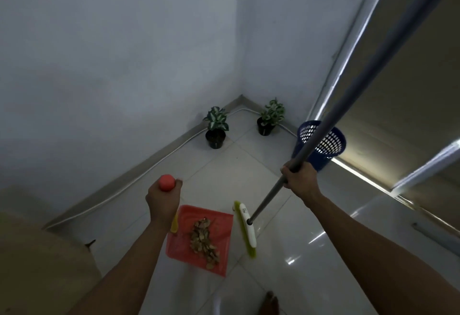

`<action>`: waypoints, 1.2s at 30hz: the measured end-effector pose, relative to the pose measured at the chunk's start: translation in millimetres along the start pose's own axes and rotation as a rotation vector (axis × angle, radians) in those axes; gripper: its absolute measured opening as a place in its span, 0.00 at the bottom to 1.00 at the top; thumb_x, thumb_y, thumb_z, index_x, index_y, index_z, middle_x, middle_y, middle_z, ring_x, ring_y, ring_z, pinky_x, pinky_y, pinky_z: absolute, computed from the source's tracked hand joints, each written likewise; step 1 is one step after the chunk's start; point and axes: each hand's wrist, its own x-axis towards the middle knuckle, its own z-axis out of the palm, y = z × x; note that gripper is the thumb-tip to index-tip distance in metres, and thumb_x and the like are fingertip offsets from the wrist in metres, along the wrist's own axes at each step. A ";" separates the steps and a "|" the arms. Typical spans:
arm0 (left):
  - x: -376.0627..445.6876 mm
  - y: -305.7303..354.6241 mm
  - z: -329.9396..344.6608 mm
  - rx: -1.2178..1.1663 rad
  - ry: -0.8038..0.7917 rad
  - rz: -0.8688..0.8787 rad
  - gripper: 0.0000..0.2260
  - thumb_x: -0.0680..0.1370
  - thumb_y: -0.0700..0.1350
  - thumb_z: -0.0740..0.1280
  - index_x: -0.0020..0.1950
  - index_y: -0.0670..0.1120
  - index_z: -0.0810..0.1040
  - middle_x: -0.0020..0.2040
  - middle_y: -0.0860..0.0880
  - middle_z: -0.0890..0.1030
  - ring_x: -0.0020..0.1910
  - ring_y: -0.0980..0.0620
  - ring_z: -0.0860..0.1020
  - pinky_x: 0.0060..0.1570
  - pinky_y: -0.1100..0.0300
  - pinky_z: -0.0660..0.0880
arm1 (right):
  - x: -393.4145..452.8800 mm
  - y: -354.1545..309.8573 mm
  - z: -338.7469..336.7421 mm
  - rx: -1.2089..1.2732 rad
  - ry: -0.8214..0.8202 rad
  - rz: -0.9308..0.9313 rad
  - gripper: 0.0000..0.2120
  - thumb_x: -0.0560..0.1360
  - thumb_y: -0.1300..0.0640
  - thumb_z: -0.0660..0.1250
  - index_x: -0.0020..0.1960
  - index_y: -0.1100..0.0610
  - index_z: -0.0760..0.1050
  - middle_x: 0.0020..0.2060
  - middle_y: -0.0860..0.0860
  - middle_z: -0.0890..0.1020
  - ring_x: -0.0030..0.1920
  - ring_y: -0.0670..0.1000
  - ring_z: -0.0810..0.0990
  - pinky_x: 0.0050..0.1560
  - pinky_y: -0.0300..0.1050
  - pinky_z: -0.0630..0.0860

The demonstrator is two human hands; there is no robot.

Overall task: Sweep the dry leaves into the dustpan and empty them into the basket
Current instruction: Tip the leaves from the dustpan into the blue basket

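A pile of dry brown leaves lies inside the red dustpan, which hangs or rests low over the white tiled floor. My left hand grips the dustpan's upright handle, whose red knob sticks out above my fist. My right hand is closed around the grey broom pole. The broom's white and green head stands just right of the dustpan's open edge. The blue perforated basket stands further back on the right, partly behind the pole.
Two potted plants, one near the left wall and one near the corner, stand on the floor. A window with blinds fills the right side. A beige surface sits at lower left. A bare foot shows at the bottom.
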 end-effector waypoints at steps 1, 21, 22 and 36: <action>0.9 12.7 10.4 -0.002 -0.024 0.007 0.12 0.73 0.44 0.72 0.40 0.35 0.78 0.33 0.41 0.75 0.34 0.47 0.73 0.40 0.53 0.72 | 5.6 0.8 -10.4 0.015 0.022 0.011 0.02 0.74 0.62 0.69 0.46 0.60 0.77 0.44 0.60 0.82 0.44 0.57 0.83 0.49 0.57 0.82; 29.7 259.4 289.8 -0.139 -0.256 0.167 0.11 0.75 0.47 0.70 0.36 0.45 0.74 0.34 0.44 0.76 0.37 0.46 0.76 0.40 0.58 0.70 | 147.2 33.4 -177.5 0.018 0.341 0.125 0.03 0.74 0.64 0.68 0.45 0.65 0.77 0.40 0.60 0.80 0.37 0.52 0.78 0.34 0.39 0.74; 36.2 271.0 303.3 -0.151 -0.253 0.180 0.10 0.75 0.47 0.70 0.39 0.43 0.75 0.36 0.43 0.77 0.38 0.45 0.77 0.39 0.57 0.72 | 155.3 33.4 -181.5 0.019 0.349 0.133 0.03 0.75 0.64 0.68 0.45 0.65 0.78 0.39 0.58 0.80 0.36 0.50 0.77 0.32 0.37 0.71; 108.0 383.0 507.3 -0.226 -0.337 0.255 0.08 0.74 0.44 0.69 0.37 0.44 0.73 0.38 0.45 0.77 0.39 0.48 0.75 0.40 0.57 0.71 | 282.6 29.4 -202.5 0.038 0.463 0.243 0.03 0.75 0.65 0.67 0.45 0.65 0.76 0.37 0.56 0.78 0.35 0.48 0.76 0.31 0.36 0.70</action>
